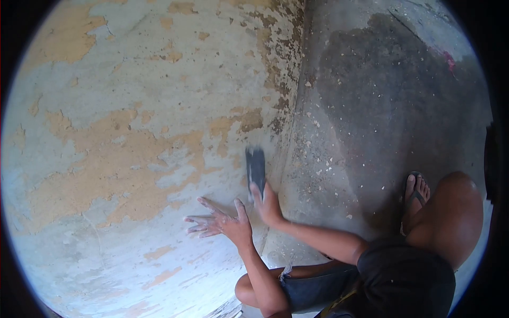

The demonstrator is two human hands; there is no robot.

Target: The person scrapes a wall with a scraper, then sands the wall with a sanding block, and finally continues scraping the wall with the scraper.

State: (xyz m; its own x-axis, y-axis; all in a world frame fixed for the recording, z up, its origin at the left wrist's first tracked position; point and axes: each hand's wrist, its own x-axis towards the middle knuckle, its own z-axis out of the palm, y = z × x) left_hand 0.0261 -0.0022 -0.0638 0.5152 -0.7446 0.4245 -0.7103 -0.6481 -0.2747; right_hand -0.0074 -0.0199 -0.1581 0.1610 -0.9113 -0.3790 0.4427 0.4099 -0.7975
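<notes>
My right hand (268, 204) is closed around the lower end of a dark, flat scraper (255, 167). The scraper points up the frame over the patchy wall (201, 85), close to where the wall meets the floor, and its far end is blurred. To the left, my left hand (225, 222) has its fingers spread against the pale part of the wall and holds nothing. White dust coats its fingers. Around both hands the pale coating is flaked off, leaving tan patches (127, 159) bare.
The grey concrete floor (366, 143) on the right is strewn with small pale flakes and has a large dark stain. My sandaled foot (416, 193) and bent knee (458, 196) are at the right. My other knee (246, 291) is close to the wall at the bottom.
</notes>
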